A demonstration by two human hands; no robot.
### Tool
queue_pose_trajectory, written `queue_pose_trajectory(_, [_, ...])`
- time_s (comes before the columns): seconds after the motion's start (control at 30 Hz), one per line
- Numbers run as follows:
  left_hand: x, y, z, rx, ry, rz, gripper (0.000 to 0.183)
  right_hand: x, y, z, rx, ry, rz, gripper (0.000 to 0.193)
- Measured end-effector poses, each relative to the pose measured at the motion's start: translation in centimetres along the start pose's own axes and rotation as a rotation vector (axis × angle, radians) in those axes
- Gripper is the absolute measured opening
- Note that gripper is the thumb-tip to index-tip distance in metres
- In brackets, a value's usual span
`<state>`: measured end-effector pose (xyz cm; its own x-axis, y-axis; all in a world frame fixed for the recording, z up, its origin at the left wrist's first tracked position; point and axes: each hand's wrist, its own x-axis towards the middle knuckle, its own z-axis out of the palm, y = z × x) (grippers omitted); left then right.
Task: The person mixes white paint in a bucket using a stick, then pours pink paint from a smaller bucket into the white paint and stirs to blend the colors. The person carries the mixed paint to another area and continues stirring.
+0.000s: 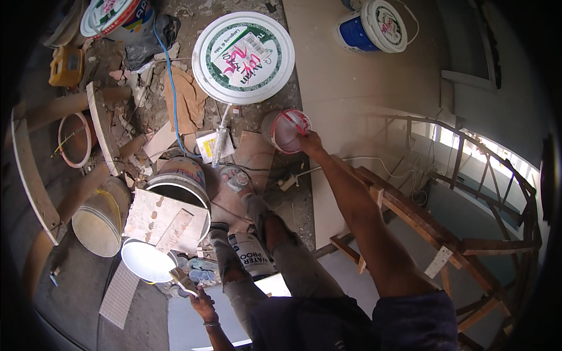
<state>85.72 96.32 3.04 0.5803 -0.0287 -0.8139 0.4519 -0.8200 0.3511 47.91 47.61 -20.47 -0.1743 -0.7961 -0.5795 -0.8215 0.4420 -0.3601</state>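
Observation:
My left hand [202,307], low in the view, is closed around a flat paintbrush [185,281]. The brush points up and left, toward a bright white round thing [148,261], a lid or an open pail of white paint. Stretched far forward, my right hand [311,143] grips the rim or handle of a small pail [284,136] with a red edge; its fingers are partly hidden. Just beyond that pail stands a large lidded paint bucket [243,88] with a green and white label.
A ladder [102,128] lies at the left, beside tipped buckets [100,225] and a stained board [155,217]. A blue hose [173,99] crosses rubble. Wooden framing [410,216] is close to my right arm. Another lidded bucket [374,26] stands far right.

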Motion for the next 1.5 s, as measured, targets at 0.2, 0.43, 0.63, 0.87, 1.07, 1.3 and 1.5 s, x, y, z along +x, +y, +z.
queue_pose_trajectory(0.2, [-0.2,0.0,0.2,-0.028,-0.009,-0.067,0.025,-0.6,-0.1,-1.8,-0.157,-0.110,-0.198,0.041])
queue_pose_trajectory(0.43, [-0.3,0.2,1.0,-0.103,-0.036,-0.065,0.028,-2.7,-3.1,-4.4,-0.348,-0.247,-0.238,0.037])
queue_pose_trajectory(0.63, [-2.2,1.9,0.8,-0.200,-0.033,-0.024,0.030,-10.2,-6.6,-8.4,-0.146,-0.398,-0.455,0.032])
queue_pose_trajectory(0.87, [-3.2,2.2,1.8,-0.502,-0.022,0.026,0.022,-26.7,-17.1,-13.8,-0.218,-0.589,-0.437,0.023])
queue_pose_trajectory(1.07, [-5.5,1.9,6.5,-0.814,-0.036,0.022,0.011,-37.5,-27.1,-13.4,-0.513,-0.635,-0.601,0.022])
queue_pose_trajectory(1.3, [-6.7,-1.3,4.5,-1.204,-0.014,0.003,0.021,-48.9,-35.0,-6.1,-0.781,-0.815,-0.961,0.025])
queue_pose_trajectory(1.5, [-4.3,-1.1,-1.8,-1.538,0.115,-0.007,0.026,-57.1,-39.4,3.8,-0.817,-0.955,-1.200,0.027])
